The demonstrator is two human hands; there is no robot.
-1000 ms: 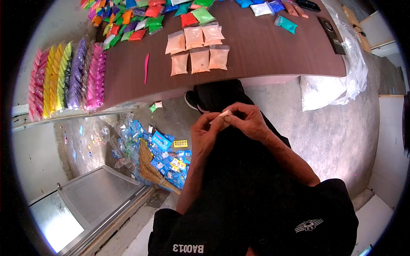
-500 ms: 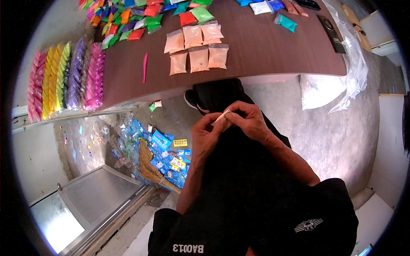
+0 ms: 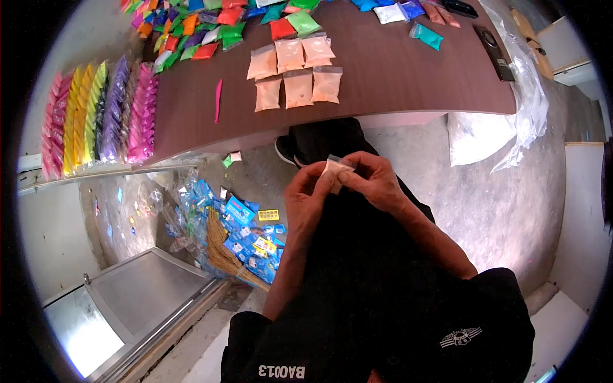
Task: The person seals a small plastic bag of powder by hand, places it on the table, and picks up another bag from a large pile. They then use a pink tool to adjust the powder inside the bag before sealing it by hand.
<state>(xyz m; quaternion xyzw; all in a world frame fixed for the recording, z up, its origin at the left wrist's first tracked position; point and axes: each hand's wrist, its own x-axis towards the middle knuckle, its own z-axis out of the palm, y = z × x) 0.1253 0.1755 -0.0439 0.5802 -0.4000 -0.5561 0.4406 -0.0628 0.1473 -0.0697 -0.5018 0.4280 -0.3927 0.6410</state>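
Between my two hands, above my lap, is a small clear zip bag of pale peach clay, its transparent top edge pointing away from me. My left hand pinches one side of it with thumb and fingers. On the other side my right hand grips it, thumb pressed on the front. Part of the bag is hidden behind the fingers. Ahead on the brown table lie several similar peach bags in two rows. A pink plastic tool lies to their left.
Many coloured bags are heaped at the table's far left, with long strips of twisted colourful packs beside them. A teal bag and a dark device lie at right. A straw broom and blue wrappers are on the floor.
The peach bag has been turned up between my hands, so its face and clear top now show. Both hands stay in nearly the same place.
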